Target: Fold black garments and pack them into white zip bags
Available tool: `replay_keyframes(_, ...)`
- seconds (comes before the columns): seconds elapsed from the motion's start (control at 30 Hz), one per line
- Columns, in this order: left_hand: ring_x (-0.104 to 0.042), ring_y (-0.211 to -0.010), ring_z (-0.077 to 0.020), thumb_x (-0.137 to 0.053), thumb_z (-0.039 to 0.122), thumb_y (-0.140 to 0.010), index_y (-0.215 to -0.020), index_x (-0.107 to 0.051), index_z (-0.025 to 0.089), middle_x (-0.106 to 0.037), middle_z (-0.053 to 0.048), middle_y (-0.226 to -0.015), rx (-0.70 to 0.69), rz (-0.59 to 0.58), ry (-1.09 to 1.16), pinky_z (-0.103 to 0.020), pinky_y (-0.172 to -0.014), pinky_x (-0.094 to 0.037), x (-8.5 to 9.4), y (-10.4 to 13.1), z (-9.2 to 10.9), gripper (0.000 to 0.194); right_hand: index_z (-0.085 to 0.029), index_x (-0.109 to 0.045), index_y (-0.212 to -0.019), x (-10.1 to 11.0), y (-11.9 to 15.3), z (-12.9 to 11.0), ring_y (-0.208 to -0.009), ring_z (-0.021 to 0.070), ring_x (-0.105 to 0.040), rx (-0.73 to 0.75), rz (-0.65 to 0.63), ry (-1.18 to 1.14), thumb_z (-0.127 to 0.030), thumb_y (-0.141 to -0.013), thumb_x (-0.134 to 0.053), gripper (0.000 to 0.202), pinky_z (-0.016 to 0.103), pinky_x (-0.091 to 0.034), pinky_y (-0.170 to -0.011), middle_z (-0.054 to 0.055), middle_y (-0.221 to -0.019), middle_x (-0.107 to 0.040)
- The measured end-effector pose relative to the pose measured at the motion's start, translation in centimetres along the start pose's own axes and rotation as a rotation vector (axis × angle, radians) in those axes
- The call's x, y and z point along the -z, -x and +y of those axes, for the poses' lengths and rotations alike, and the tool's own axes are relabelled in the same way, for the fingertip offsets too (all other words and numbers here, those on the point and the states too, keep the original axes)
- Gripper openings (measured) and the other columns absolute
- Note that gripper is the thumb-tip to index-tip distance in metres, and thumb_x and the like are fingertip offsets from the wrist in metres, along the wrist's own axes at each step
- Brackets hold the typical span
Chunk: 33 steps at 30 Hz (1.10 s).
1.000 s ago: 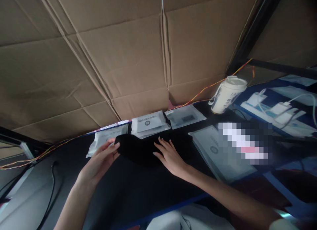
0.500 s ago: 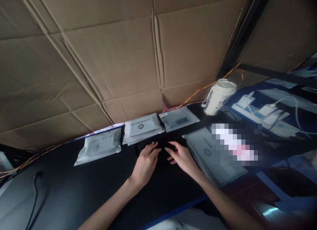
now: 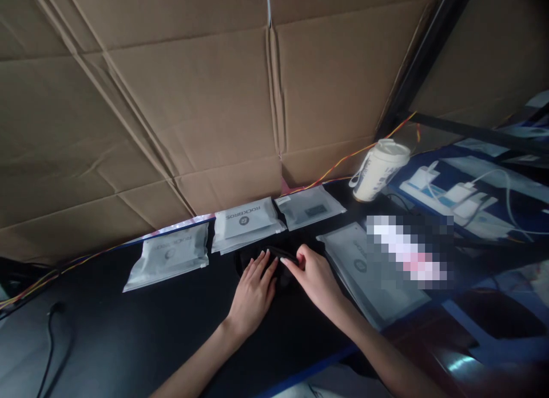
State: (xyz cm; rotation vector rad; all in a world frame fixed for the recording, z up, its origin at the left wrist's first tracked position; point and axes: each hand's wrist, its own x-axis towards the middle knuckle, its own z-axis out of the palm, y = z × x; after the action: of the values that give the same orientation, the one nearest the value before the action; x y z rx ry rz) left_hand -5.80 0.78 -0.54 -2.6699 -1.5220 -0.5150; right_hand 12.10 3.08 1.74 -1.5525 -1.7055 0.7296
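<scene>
A black fabric item (image 3: 285, 279) lies on the black table (image 3: 171, 329), hard to tell from the dark surface. My left hand (image 3: 254, 292) rests flat on its left part with the fingers stretched out. On the right, my right hand (image 3: 312, 270) pinches a raised edge of the black fabric between thumb and curled fingers. Behind the fabric are a frosted ROCKBROS bag (image 3: 244, 222) and a frosted bag with a dark patch (image 3: 309, 208). Another frosted bag (image 3: 169, 256) lies to the left, and a larger one (image 3: 373, 275) sits right of my right hand.
A cream cup (image 3: 380, 170) with a strap stands at the back right. Beyond it is a white power strip (image 3: 446, 198) with plugs and cables. Cardboard (image 3: 193, 100) rises behind the table. A black cable (image 3: 51, 341) lies at the left.
My right hand's fingers have closed on the black fabric and its edge now stands up. My left hand has flattened a little on the fabric. The view has shifted slightly.
</scene>
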Motion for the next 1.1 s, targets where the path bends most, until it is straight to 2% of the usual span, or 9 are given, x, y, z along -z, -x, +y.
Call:
replay_keyframes(0.07,-0.041,-0.133,-0.0272,-0.042,0.020,-0.093,-0.134,-0.047,0.016,-0.047,-0.015,-0.141,0.005,0.007,-0.002,-0.049,-0.105,-0.041,-0.2,0.0,0.0,0.041,-0.023,-0.046,-0.080,-0.3,-0.2,0.6,-0.070,0.0205,-0.066,0.047,-0.009,-0.007,-0.034,-0.081,-0.057,0.016,0.030,-0.052,-0.061,0.002,-0.074,-0.063)
replay_keyframes(0.13,-0.041,-0.132,-0.0273,-0.042,0.021,-0.094,-0.133,-0.048,0.016,-0.047,-0.015,-0.141,0.013,0.009,-0.005,-0.049,-0.105,-0.041,-0.3,0.0,0.1,0.041,-0.022,-0.048,-0.089,-0.5,-0.3,1.0,-0.070,0.0193,-0.066,0.029,-0.068,-0.091,-0.029,-0.082,-0.054,0.012,0.028,-0.052,-0.057,0.004,-0.082,-0.065)
replay_keyframes(0.23,-0.041,-0.133,-0.0274,-0.040,0.022,-0.095,-0.133,-0.049,0.015,-0.047,-0.015,-0.141,0.019,-0.008,-0.017,-0.049,-0.105,-0.040,-0.2,0.0,0.2,0.040,-0.023,-0.048,-0.084,-0.3,-0.3,0.7,-0.055,0.0160,-0.063,-0.046,-0.136,-0.178,-0.031,-0.082,-0.054,0.010,0.023,-0.048,-0.044,-0.001,-0.071,-0.060)
replay_keyframes(0.33,-0.037,-0.135,-0.0266,-0.039,0.029,-0.096,-0.136,-0.045,0.015,-0.043,-0.015,-0.144,0.007,-0.039,-0.021,-0.047,-0.106,-0.040,0.1,0.0,0.2,0.043,-0.024,-0.041,-0.075,0.0,-0.3,-0.1,-0.039,0.0123,-0.055,-0.074,-0.131,-0.155,-0.034,-0.082,-0.056,0.019,0.020,-0.042,-0.038,-0.007,-0.055,-0.049)
replay_keyframes(0.5,-0.037,-0.135,-0.0272,-0.041,0.033,-0.096,-0.137,-0.044,0.017,-0.041,-0.015,-0.145,-0.008,-0.049,-0.065,-0.048,-0.105,-0.040,0.1,-0.1,0.3,0.044,-0.024,-0.041,-0.077,0.5,-0.4,0.2,-0.036,0.0116,-0.051,-0.028,-0.093,0.013,-0.035,-0.084,-0.052,0.017,0.021,-0.036,-0.038,-0.007,-0.053,-0.048)
replay_keyframes(0.67,-0.039,-0.134,-0.0288,-0.045,0.033,-0.093,-0.134,-0.047,0.015,-0.044,-0.016,-0.143,0.034,-0.031,-0.091,-0.049,-0.105,-0.039,-0.2,-0.3,0.9,0.044,-0.024,-0.047,-0.074,3.0,1.0,2.5,-0.047,0.0154,-0.058,-0.069,-0.030,0.139,-0.052,-0.088,-0.045,0.032,0.024,-0.038,-0.045,-0.002,-0.056,-0.057)
replay_keyframes(0.77,-0.039,-0.133,-0.0302,-0.045,0.038,-0.093,-0.133,-0.048,0.015,-0.045,-0.017,-0.142,0.081,-0.014,-0.064,-0.050,-0.104,-0.039,-0.3,-0.3,1.2,0.046,-0.024,-0.047,-0.068,4.2,2.8,4.0,-0.043,0.0163,-0.057,-0.179,-0.074,0.179,-0.061,-0.085,-0.045,0.041,0.026,-0.038,-0.042,-0.001,-0.050,-0.057)
replay_keyframes(0.9,-0.039,-0.134,-0.0300,-0.044,0.041,-0.094,-0.132,-0.049,0.015,-0.045,-0.016,-0.143,0.119,-0.009,-0.012,-0.051,-0.105,-0.038,-0.1,-0.2,1.1,0.046,-0.023,-0.051,-0.076,3.6,4.4,5.0,-0.042,0.0169,-0.058,-0.334,-0.104,0.067,-0.064,-0.080,-0.049,0.042,0.026,-0.042,-0.038,-0.002,-0.050,-0.057)
replay_keyframes(1.1,-0.037,-0.135,-0.0247,-0.038,0.033,-0.097,-0.130,-0.050,0.019,-0.049,-0.010,-0.141,0.142,-0.016,0.060,-0.047,-0.107,-0.038,0.1,0.0,0.9,0.038,-0.021,-0.049,-0.078,2.1,3.4,4.2,-0.059,0.0192,-0.066,-0.407,-0.046,-0.183,-0.063,-0.079,-0.050,0.043,0.027,-0.053,-0.043,0.003,-0.070,-0.062)
